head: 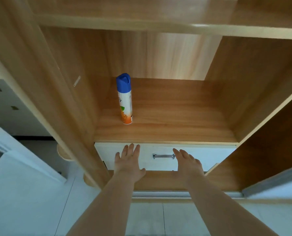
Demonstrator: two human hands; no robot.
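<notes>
- Pressing on the white flat drawer front (215,155) with both palms seems to be the step in hand; I judge that the person is pushing the drawer closed.
- The left hand (129,160) lies flat on the left part of the front, fingers straight and a little spread, holding nothing.
- The right hand (188,163) lies flat on the right part, also with straight fingers and nothing clamped; its forefinger is just beside the right end of the short silver metal bar handle (163,156).
- The drawer sits directly under the brown wooden shelf (176,116) of the open wooden wardrobe (261,82), low in the middle compartment.
- Its top edge looks almost flush with the shelf edge, but a dark gap shows at its lower left corner, so I cannot tell if it is fully in.
- The next move, in my judgement, calls for an even push from both sides, so that the drawer does not go in crooked, and then taking the hands away.
- The drawer front is plain, smooth and glossy white, and the handle is mounted horizontally in its centre.
- A tall spray can with a blue cap and an orange and white label (124,99) stands upright on the shelf, toward the left and well apart from both hands.
</notes>
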